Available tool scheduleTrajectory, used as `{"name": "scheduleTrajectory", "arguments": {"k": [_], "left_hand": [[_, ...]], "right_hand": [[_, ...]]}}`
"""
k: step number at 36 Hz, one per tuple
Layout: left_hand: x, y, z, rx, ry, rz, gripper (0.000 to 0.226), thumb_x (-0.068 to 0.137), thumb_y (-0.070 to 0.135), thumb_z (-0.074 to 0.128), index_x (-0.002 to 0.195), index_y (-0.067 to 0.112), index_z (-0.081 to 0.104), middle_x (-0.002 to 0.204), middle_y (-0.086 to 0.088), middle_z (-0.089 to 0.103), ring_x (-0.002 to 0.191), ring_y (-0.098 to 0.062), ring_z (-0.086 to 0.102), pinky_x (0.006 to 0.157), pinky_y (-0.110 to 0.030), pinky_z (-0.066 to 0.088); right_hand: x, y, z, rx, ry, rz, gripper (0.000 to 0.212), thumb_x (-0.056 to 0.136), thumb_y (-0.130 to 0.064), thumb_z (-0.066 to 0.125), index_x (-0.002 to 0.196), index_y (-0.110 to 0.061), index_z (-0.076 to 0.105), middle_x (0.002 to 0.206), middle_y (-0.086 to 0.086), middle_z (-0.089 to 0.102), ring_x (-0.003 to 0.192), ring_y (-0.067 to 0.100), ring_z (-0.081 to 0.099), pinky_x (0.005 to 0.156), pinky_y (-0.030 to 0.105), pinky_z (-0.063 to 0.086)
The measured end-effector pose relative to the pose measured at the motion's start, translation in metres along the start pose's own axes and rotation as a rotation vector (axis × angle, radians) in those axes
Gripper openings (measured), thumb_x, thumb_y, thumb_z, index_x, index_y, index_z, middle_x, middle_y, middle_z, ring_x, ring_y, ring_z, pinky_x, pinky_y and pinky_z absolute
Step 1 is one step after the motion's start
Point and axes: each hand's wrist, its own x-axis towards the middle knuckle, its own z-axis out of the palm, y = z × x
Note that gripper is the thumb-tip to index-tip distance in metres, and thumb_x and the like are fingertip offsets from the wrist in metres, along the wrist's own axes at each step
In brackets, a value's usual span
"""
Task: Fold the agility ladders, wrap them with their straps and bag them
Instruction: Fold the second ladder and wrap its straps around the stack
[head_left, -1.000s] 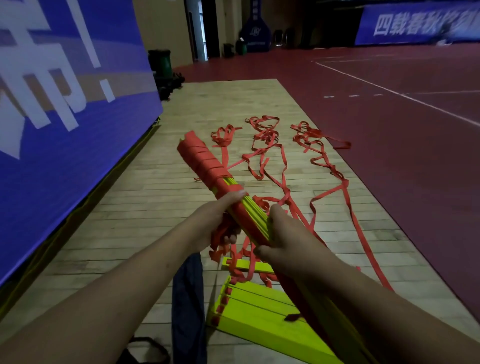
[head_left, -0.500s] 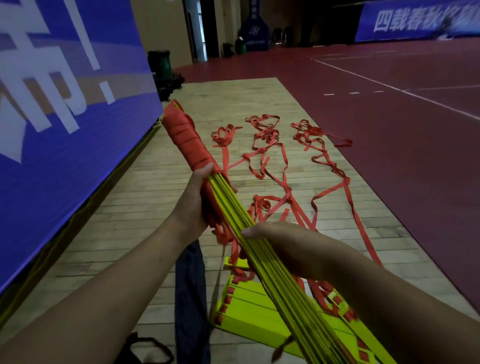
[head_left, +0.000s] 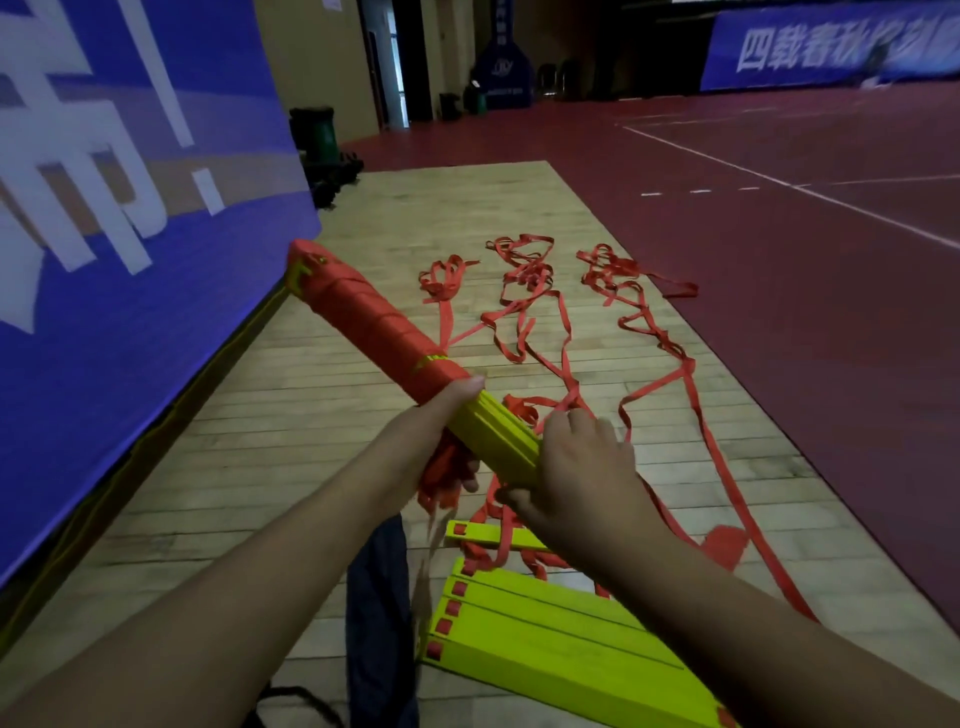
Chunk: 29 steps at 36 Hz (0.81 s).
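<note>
A bundle of yellow ladder rungs points away to the upper left, its far half wound in red strap. My left hand grips the bundle where the wrapping ends, with loose red strap bunched under its fingers. My right hand closes around the bare yellow part closer to me. A second stack of yellow rungs lies flat on the wooden floor below my hands. Its loose red straps trail across the boards ahead. A dark blue bag lies left of that stack.
A tall blue banner stands along the left edge of the wooden strip. Red court flooring with white lines fills the right. Dark bins stand at the banner's far end.
The bundle has turned in my hands, and more of its length now shows red wrapping. My right hand has shifted up the bundle toward my left hand.
</note>
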Motion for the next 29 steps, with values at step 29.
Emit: {"name": "scheduleTrajectory", "arguments": {"k": [29], "left_hand": [[-0.003, 0.017, -0.014, 0.199, -0.05, 0.068, 0.066, 0.086, 0.077, 0.04, 0.106, 0.02, 0.066, 0.104, -0.017, 0.075, 0.092, -0.039, 0.073, 0.083, -0.045, 0.059]], "right_hand": [[0.001, 0.001, -0.02, 0.545, -0.175, 0.072, 0.034, 0.086, -0.051, 0.072, 0.082, -0.018, 0.062, 0.072, 0.002, 0.069, 0.061, 0.015, 0.069, 0.062, 0.034, 0.061]]}}
